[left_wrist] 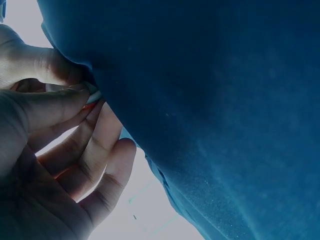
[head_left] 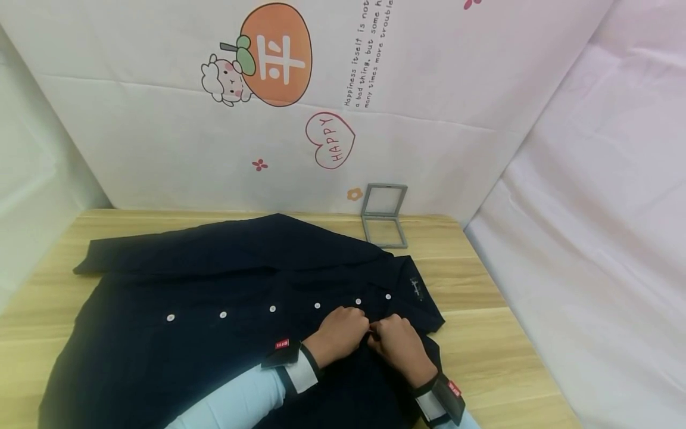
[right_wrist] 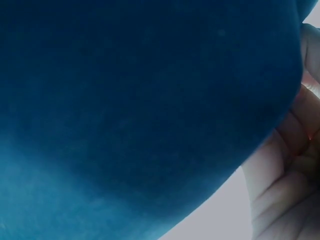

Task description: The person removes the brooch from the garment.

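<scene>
A dark navy button-up shirt [head_left: 214, 357] lies spread on the table, its collar [head_left: 423, 298] toward the right. Several white buttons [head_left: 272, 308] run in a row along its front. Just below the row near the collar, my left hand [head_left: 343, 333] and right hand [head_left: 399, 348] meet with curled fingers, gripping the shirt front. The left wrist view shows fingertips pinching the fabric edge around a small pale piece [left_wrist: 93, 95], which looks like a button. In the right wrist view, dark cloth [right_wrist: 150, 100] covers much of the frame and hides the right hand's fingertips.
A small grey hinged frame [head_left: 384, 231] stands unfolded behind the collar, close to the table's back edge. One sleeve [head_left: 177, 250] stretches left along the back. White printed cloth [head_left: 161, 137] hangs behind the wooden table [head_left: 482, 369], with plain white cloth at both sides.
</scene>
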Action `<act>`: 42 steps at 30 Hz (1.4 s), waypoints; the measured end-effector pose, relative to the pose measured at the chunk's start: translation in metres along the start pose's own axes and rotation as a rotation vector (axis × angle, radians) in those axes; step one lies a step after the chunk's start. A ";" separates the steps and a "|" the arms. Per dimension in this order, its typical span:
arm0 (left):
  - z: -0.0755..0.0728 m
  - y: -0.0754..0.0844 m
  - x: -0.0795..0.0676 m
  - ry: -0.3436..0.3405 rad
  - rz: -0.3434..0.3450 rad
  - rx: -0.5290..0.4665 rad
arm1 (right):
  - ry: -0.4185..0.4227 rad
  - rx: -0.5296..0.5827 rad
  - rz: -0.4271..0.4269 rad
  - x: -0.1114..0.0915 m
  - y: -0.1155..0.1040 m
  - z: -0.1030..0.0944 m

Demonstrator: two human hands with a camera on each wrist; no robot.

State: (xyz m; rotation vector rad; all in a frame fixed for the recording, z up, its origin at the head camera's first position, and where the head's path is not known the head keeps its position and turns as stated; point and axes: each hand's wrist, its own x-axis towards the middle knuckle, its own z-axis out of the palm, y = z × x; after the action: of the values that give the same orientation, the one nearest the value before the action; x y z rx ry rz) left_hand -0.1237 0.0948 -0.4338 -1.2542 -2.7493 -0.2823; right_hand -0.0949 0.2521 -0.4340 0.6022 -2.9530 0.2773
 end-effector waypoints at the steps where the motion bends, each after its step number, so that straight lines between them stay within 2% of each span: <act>1: 0.000 0.000 0.000 -0.001 0.000 0.000 | 0.000 0.000 -0.001 0.000 0.000 0.000; 26: 0.002 0.000 0.000 0.013 0.007 0.012 | -0.017 -0.003 0.012 0.001 0.001 0.001; 42: 0.006 -0.003 0.003 0.002 0.001 -0.001 | -0.018 -0.053 0.005 0.002 0.000 0.001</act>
State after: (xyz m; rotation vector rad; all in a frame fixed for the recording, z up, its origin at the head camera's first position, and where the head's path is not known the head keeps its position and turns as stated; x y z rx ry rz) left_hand -0.1275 0.0965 -0.4398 -1.2544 -2.7473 -0.2850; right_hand -0.0967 0.2507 -0.4343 0.5943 -2.9689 0.1937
